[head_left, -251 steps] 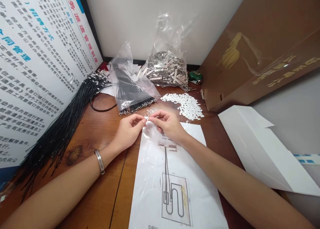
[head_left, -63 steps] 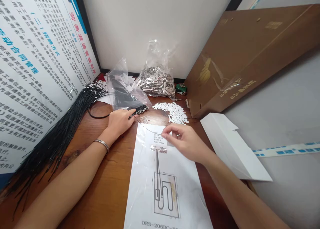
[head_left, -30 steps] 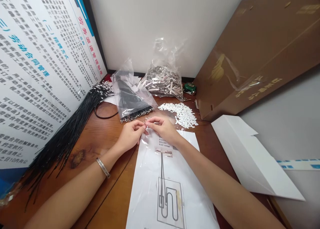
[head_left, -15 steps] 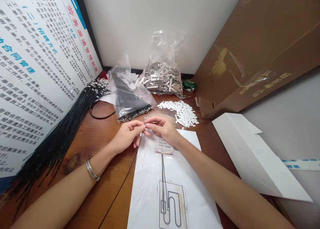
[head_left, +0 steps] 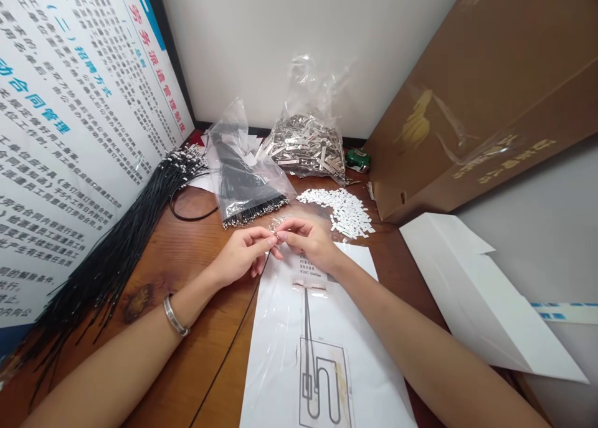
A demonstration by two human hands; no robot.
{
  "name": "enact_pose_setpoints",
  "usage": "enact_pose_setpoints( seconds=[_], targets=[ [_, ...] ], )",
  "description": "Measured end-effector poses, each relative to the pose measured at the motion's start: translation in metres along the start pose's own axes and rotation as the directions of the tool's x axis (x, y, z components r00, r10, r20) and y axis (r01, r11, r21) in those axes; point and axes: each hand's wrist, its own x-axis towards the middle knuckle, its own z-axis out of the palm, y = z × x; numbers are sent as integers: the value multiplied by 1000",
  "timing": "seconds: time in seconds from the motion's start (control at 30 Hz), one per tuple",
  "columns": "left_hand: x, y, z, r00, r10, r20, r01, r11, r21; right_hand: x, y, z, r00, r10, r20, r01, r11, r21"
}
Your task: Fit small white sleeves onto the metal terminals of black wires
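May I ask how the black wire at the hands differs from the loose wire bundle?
The black wire is a single strand; the loose bundle, many. The black wire runs to the left hand and right hand; the loose bundle lies away from both. The loose bundle's far ends bear white pieces; the black wire's upper end is hidden. Both are black.

The wire (head_left: 233, 337) is black; the bundled wires (head_left: 122, 241) are black with white ends. The clips (head_left: 303, 144) are silver, the small pieces (head_left: 348, 213) white. A grey-black line drawing marks the white paper (head_left: 327, 328). The table (head_left: 187, 250) is brown, wood-grained. Gold print decorates the brown box (head_left: 471, 104). The white poster (head_left: 70, 135) carries blue, red and dark lettering.
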Motion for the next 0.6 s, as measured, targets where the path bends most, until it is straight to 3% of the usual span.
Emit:
enact_pose_setpoints(
  seconds=[0.6],
  targets=[
    [1, 3, 3, 997, 11, -75, -8, 999, 35, 0, -3, 3, 1000, -6, -25, 6, 1000, -14]
  ],
)
